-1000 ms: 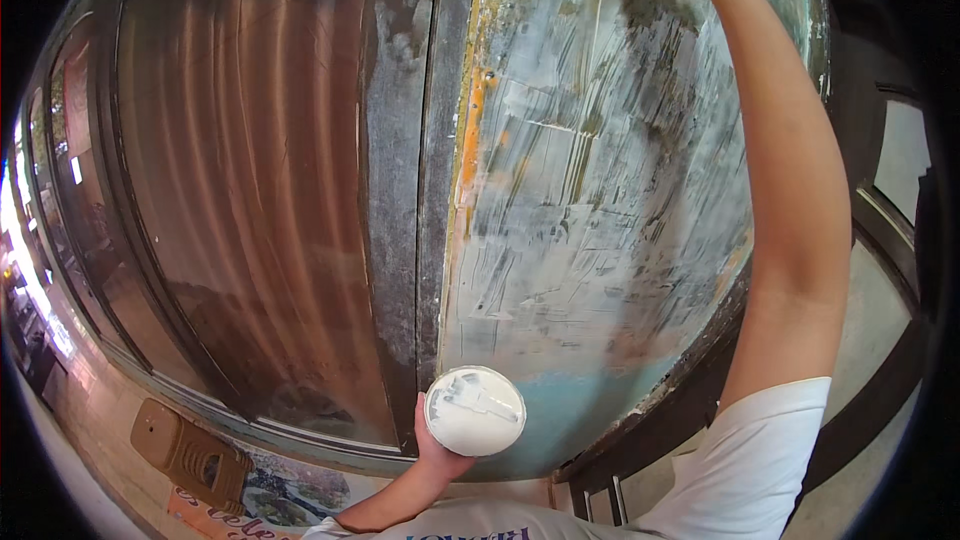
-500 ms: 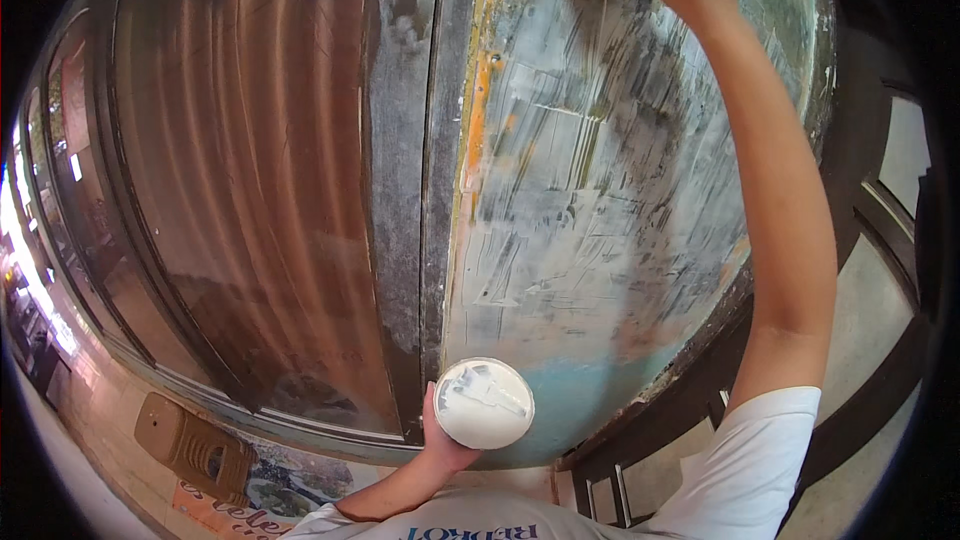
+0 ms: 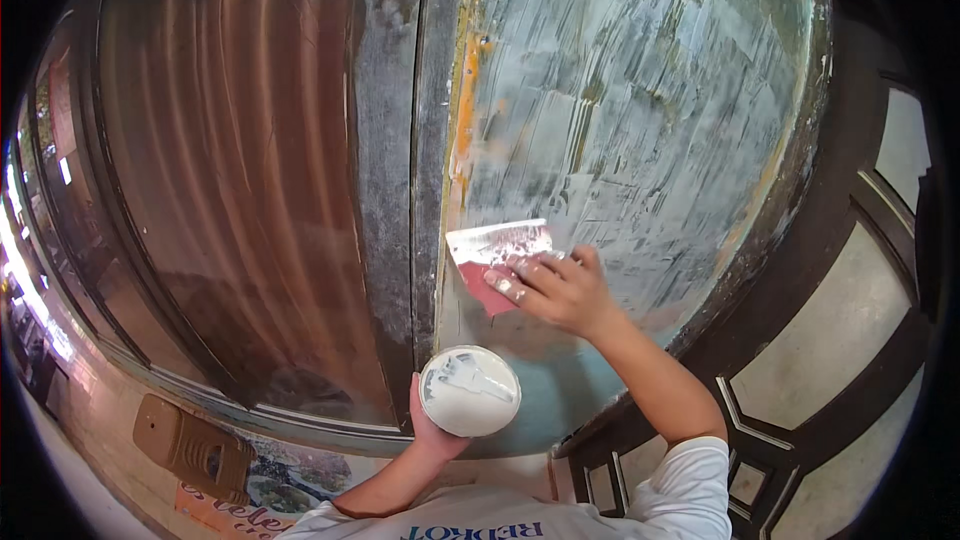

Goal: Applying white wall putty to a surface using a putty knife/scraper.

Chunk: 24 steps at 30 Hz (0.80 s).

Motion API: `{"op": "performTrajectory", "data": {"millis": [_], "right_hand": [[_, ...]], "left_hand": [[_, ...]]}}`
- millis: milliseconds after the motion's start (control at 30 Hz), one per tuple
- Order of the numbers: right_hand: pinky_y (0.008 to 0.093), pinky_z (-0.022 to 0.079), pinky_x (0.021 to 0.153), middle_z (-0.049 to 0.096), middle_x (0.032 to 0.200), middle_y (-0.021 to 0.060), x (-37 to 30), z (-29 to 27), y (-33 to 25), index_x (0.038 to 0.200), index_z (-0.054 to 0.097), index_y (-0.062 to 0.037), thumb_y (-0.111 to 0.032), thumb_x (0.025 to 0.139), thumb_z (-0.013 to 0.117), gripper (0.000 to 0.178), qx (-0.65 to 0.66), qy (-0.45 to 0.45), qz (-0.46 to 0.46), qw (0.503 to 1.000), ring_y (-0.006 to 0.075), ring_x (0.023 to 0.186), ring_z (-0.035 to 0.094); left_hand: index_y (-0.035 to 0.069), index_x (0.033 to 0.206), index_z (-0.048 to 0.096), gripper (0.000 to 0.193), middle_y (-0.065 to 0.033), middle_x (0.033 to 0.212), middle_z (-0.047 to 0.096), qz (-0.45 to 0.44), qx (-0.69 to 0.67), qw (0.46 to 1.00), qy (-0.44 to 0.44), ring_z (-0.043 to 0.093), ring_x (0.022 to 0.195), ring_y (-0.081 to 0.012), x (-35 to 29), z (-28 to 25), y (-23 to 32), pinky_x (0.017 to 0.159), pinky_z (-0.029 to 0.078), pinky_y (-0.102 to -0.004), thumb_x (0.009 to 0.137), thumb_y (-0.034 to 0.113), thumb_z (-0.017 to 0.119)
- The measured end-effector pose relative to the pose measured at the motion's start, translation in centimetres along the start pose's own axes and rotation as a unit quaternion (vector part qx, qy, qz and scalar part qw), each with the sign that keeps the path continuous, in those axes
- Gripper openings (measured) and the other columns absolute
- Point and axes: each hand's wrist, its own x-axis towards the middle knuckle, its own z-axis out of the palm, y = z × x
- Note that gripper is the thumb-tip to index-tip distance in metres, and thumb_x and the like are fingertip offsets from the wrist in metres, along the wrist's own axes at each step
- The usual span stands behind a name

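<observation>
My left hand is wrapped round the side of a round tub of white paste, its open top facing up. My right hand grips a pink putty scraper by its body, fingers smeared with white. Along the scraper's upper edge lies a band of white paste. The scraper is in front of the wall panel, near its left edge and a little above the tub; whether it touches the wall I cannot tell. Streaky white and grey paste covers much of the panel, with bluish paint showing low down.
Left of the panel stands a dark-framed glass door with brownish curtain folds behind it. A dark wooden door with pale panels is on the right. A brown plastic stool and a printed banner lie at the lower left.
My right hand has come down from the top of the wall, bringing the scraper into view above the tub. The tub in my left hand has shifted slightly left and up.
</observation>
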Motion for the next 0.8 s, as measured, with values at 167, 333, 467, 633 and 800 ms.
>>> {"op": "performTrajectory", "data": {"millis": [167,333,467,633,800], "right_hand": [[0.0400,0.034,0.080,0.068,0.108,-0.0080,5.4,-1.9,6.8,0.116,0.074,-0.0284,-0.015,0.081,0.068,0.038,-0.102,0.089,0.124,0.983,0.0159,0.085,0.057],[0.0393,0.031,0.079,0.066,0.111,-0.0112,-0.2,1.8,0.7,0.121,0.072,-0.0309,-0.023,0.081,0.066,0.041,-0.045,0.018,0.132,0.990,0.0138,0.092,0.055],[0.0403,0.028,0.077,0.064,0.109,-0.0139,-8.3,2.3,-7.4,0.125,0.070,-0.0346,-0.030,0.086,0.060,0.041,0.035,-0.041,0.136,0.989,0.0091,0.095,0.055],[0.0416,0.040,0.076,0.068,0.097,-0.0016,-8.0,-2.3,-7.0,0.109,0.075,-0.0180,-0.019,0.075,0.077,0.034,0.246,-0.066,0.229,0.940,0.0180,0.083,0.059],[0.0380,0.050,0.061,0.065,0.074,0.0128,-7.3,-5.6,-6.6,0.103,0.070,-0.0008,-0.014,0.086,0.072,0.022,0.414,-0.037,0.411,0.812,0.0265,0.064,0.061]], "left_hand": [[0.021,0.151,0.043,0.082,-0.0104,0.157,0.041,0.001,-0.008,1.000,-0.006,0.041,0.140,-0.0429,0.9,0.5,-0.4,0.112,0.032,-0.0677,0.091,0.076,0.036],[0.020,0.151,0.044,0.082,-0.0117,0.157,0.041,-0.010,-0.024,1.000,-0.013,0.041,0.140,-0.0437,1.2,0.8,-0.5,0.111,0.031,-0.0693,0.091,0.075,0.037],[0.019,0.151,0.045,0.077,-0.0093,0.156,0.043,0.021,-0.012,0.999,-0.024,0.041,0.141,-0.0378,0.8,0.4,-0.8,0.116,0.031,-0.0593,0.094,0.071,0.036],[0.018,0.150,0.046,0.076,-0.0092,0.155,0.045,0.043,-0.040,0.998,-0.011,0.043,0.141,-0.0360,1.1,-0.8,-2.1,0.117,0.031,-0.0568,0.095,0.070,0.037],[0.018,0.151,0.045,0.076,-0.0092,0.155,0.045,0.025,-0.036,0.999,-0.021,0.043,0.141,-0.0353,2.0,1.0,-4.7,0.118,0.031,-0.0556,0.095,0.068,0.037]]}}
